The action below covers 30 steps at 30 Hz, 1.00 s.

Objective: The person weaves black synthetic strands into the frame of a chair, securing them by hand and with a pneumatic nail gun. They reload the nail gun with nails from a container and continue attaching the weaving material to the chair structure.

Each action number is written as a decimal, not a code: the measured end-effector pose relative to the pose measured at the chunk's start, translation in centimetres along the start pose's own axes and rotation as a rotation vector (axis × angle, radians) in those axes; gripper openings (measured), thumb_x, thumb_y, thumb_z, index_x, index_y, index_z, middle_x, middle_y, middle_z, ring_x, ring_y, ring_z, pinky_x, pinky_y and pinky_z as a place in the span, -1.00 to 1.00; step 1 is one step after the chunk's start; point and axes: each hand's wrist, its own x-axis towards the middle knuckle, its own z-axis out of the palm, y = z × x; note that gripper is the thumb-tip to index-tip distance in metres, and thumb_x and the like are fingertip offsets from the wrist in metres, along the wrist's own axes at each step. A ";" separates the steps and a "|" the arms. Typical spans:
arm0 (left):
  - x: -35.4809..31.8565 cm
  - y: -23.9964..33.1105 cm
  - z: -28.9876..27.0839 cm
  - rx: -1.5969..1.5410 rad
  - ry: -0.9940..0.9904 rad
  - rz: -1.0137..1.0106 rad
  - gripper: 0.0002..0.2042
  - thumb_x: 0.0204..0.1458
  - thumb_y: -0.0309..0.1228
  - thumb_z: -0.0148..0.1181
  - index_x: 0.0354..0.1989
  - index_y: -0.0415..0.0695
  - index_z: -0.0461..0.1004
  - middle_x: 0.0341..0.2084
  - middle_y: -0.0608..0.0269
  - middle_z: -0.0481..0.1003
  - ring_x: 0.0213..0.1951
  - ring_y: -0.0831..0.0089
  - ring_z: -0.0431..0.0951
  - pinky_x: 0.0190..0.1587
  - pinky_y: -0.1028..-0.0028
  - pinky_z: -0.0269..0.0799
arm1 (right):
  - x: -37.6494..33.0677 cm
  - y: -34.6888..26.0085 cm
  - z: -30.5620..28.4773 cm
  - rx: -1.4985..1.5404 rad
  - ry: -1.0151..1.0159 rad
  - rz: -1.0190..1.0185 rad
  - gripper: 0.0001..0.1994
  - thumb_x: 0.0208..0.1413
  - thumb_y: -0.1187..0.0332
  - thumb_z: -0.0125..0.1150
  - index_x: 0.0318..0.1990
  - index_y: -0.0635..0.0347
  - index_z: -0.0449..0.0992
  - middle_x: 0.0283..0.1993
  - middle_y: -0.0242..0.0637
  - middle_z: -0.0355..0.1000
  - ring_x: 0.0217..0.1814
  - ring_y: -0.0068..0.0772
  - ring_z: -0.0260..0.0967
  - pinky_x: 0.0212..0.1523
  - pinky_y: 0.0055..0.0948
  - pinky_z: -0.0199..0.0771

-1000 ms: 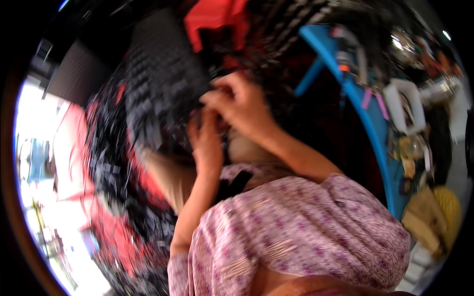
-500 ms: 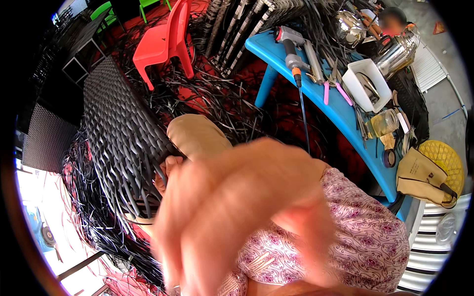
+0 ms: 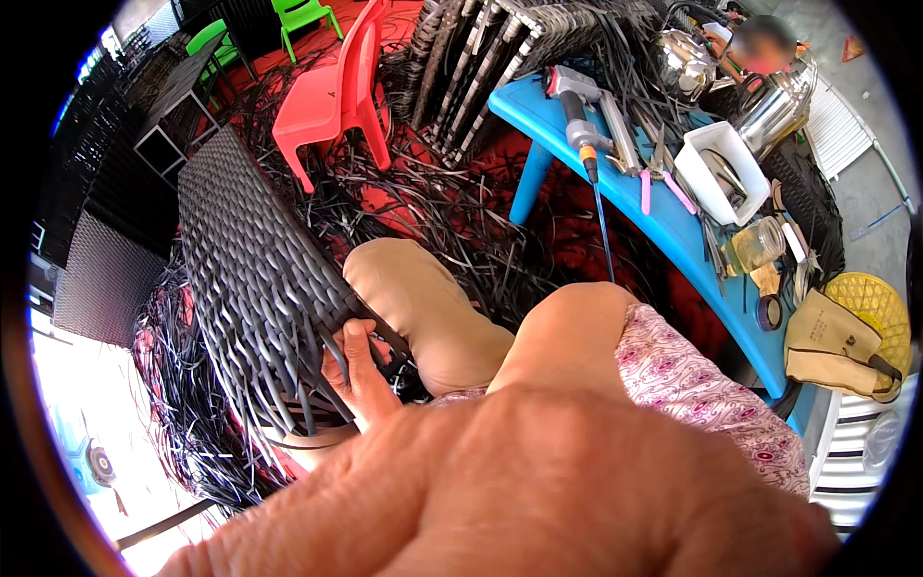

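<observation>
A dark grey woven rattan panel leans at my left, with loose strip ends hanging along its near lower end. My left hand grips the panel's right edge near those ends, its thumb on the woven face. Very close to the camera, the back of my right hand fills the lower middle. Its fingers drop out of sight, so what it holds, if anything, is hidden. Beyond it are my knees, and a pink patterned cloth covers part of my leg.
At right, a blue table bears an air tool, pink-handled pliers, a white bin and a glass jar. Loose black strips cover the red floor around a red chair. A person is beyond the table.
My right hand has dropped toward the lower edge, closer to the camera, uncovering my left hand and knee. The left hand stays on the panel, and the whole view has shifted slightly.
</observation>
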 end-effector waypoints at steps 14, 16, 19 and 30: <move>-0.1 -0.1 -1.1 0.077 -0.001 -0.029 -0.73 0.17 -0.22 0.11 -0.38 -0.18 0.54 -0.67 0.33 0.43 -0.61 0.60 0.37 -0.50 0.53 0.25 | 1.4 1.1 -0.6 0.042 -0.142 0.086 -0.64 0.18 0.17 0.13 -0.11 0.35 0.49 -0.22 -0.15 0.49 -0.25 -0.34 0.44 -0.29 -0.45 0.43; -0.2 -0.8 -1.5 0.111 -0.042 -0.057 -0.71 0.17 -0.20 0.11 -0.40 -0.19 0.54 -0.68 0.36 0.41 -0.59 0.63 0.35 -0.49 0.56 0.23 | 1.8 1.4 -0.6 0.054 -0.158 0.095 -0.64 0.18 0.17 0.12 -0.11 0.35 0.49 -0.22 -0.15 0.49 -0.25 -0.34 0.44 -0.29 -0.45 0.43; -0.2 -0.6 -1.1 0.012 -0.052 -0.107 -0.70 0.17 -0.18 0.12 -0.42 -0.20 0.50 -0.67 0.37 0.38 -0.57 0.62 0.33 -0.45 0.57 0.22 | 2.3 2.3 0.4 0.060 -0.189 0.157 -0.64 0.18 0.17 0.12 -0.10 0.35 0.49 -0.22 -0.14 0.49 -0.25 -0.34 0.44 -0.30 -0.45 0.43; -0.2 -1.1 -0.4 -0.309 -0.093 -0.222 -0.81 0.11 -0.30 0.24 -0.30 -0.19 0.51 -0.48 0.33 0.51 -0.50 0.59 0.45 -0.45 0.57 0.36 | 1.6 7.7 2.4 -0.088 -0.337 0.574 -0.63 0.18 0.16 0.11 -0.09 0.36 0.48 -0.23 -0.13 0.49 -0.25 -0.32 0.43 -0.30 -0.45 0.42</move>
